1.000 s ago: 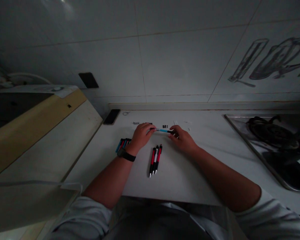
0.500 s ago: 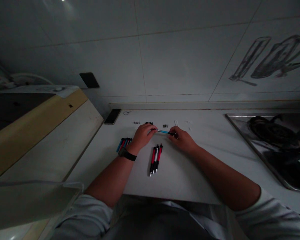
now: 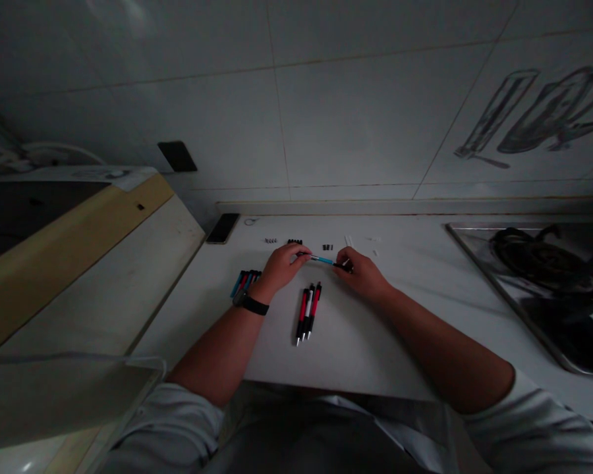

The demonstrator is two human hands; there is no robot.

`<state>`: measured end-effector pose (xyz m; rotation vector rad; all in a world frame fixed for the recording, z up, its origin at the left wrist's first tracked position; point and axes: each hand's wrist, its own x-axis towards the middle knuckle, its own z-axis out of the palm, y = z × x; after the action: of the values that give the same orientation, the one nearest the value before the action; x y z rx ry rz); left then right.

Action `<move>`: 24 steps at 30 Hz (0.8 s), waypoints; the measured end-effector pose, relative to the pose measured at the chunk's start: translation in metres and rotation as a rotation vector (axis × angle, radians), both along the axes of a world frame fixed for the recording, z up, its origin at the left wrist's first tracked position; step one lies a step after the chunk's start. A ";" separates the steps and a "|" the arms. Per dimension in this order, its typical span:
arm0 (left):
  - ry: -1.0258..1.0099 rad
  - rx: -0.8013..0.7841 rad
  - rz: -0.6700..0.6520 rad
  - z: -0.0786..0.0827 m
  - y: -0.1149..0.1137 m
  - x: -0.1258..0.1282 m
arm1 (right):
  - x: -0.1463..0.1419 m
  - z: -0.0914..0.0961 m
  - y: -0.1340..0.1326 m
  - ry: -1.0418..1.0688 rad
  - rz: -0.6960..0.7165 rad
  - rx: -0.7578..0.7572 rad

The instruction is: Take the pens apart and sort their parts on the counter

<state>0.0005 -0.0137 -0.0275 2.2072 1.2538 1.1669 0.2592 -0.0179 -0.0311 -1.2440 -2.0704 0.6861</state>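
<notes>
A blue pen (image 3: 322, 260) is held level between both hands above the white countertop (image 3: 356, 342). My left hand (image 3: 279, 268), with a black watch on its wrist, pinches the pen's left end. Closed fingers of my right hand (image 3: 363, 276) grip its black right end. Three finished pens (image 3: 308, 311), red, white and red with black grips, lie side by side just below the hands. A bunch of blue and red pens (image 3: 244, 282) lies to the left of my left wrist.
Small dark pen parts (image 3: 294, 241) and white pieces (image 3: 348, 241) sit in a row behind the hands. A black phone (image 3: 223, 228) lies at the back left. A gas hob (image 3: 548, 276) fills the right side. A wooden board (image 3: 79, 250) slopes at left.
Both hands have stayed on the blue pen with only slight finger shifts. The view has drifted a little.
</notes>
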 end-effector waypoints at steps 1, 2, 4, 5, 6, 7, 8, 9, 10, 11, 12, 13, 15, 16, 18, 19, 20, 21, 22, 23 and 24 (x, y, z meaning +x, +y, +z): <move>-0.014 -0.010 0.000 0.000 0.000 0.000 | 0.000 -0.001 0.000 0.019 -0.007 -0.004; -0.028 -0.021 0.000 0.000 0.000 0.001 | 0.000 -0.001 0.001 0.026 -0.002 -0.007; -0.061 -0.050 -0.002 -0.001 0.000 0.001 | 0.001 -0.002 0.002 0.008 0.034 0.004; -0.088 -0.071 -0.003 -0.002 0.001 0.001 | 0.001 -0.002 0.002 -0.004 0.050 0.017; -0.127 -0.098 -0.004 -0.003 0.001 0.001 | 0.001 -0.002 0.003 -0.012 0.061 0.032; -0.173 -0.131 -0.007 -0.004 0.002 0.000 | 0.002 -0.001 0.003 -0.015 0.064 0.046; -0.222 -0.167 -0.008 -0.004 0.004 -0.001 | 0.003 -0.001 0.004 -0.012 0.059 0.059; -0.271 -0.204 -0.004 -0.005 0.005 -0.003 | 0.003 0.000 0.004 -0.007 0.050 0.069; -0.314 -0.238 0.003 -0.005 0.007 -0.005 | 0.004 0.001 0.004 -0.006 0.040 0.078; -0.352 -0.270 0.010 -0.005 0.009 -0.008 | 0.005 0.002 0.004 -0.009 0.031 0.084; -0.389 -0.298 0.016 -0.004 0.011 -0.011 | 0.006 0.003 0.005 -0.018 0.020 0.088; -0.425 -0.323 0.018 -0.003 0.013 -0.015 | 0.007 0.004 0.005 -0.032 0.007 0.090; -0.490 -0.358 0.013 -0.001 0.017 -0.022 | 0.009 0.004 0.006 -0.075 -0.029 0.099; -0.511 -0.366 0.015 0.000 0.018 -0.024 | 0.009 0.004 0.007 -0.104 -0.048 0.107; -0.489 -0.353 0.042 0.002 0.018 -0.028 | 0.011 0.004 0.007 -0.160 -0.083 0.131; -0.441 -0.331 0.063 0.003 0.017 -0.028 | 0.011 0.003 0.007 -0.183 -0.096 0.141; -0.376 -0.300 0.085 0.004 0.016 -0.027 | 0.011 0.003 0.007 -0.201 -0.105 0.149; -0.301 -0.261 0.102 0.004 0.013 -0.025 | 0.011 0.003 0.007 -0.214 -0.111 0.155; -0.221 -0.220 0.113 0.005 0.010 -0.023 | 0.011 0.003 0.007 -0.221 -0.114 0.157; -0.141 -0.180 0.116 0.006 0.007 -0.020 | 0.011 0.003 0.006 -0.226 -0.113 0.157; -0.067 -0.145 0.113 0.007 0.003 -0.016 | 0.011 0.003 0.006 -0.229 -0.108 0.156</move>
<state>-0.0159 -0.0106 -0.0210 2.0006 1.4043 1.1425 0.2703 -0.0119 -0.0285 -1.3852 -2.1728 0.3386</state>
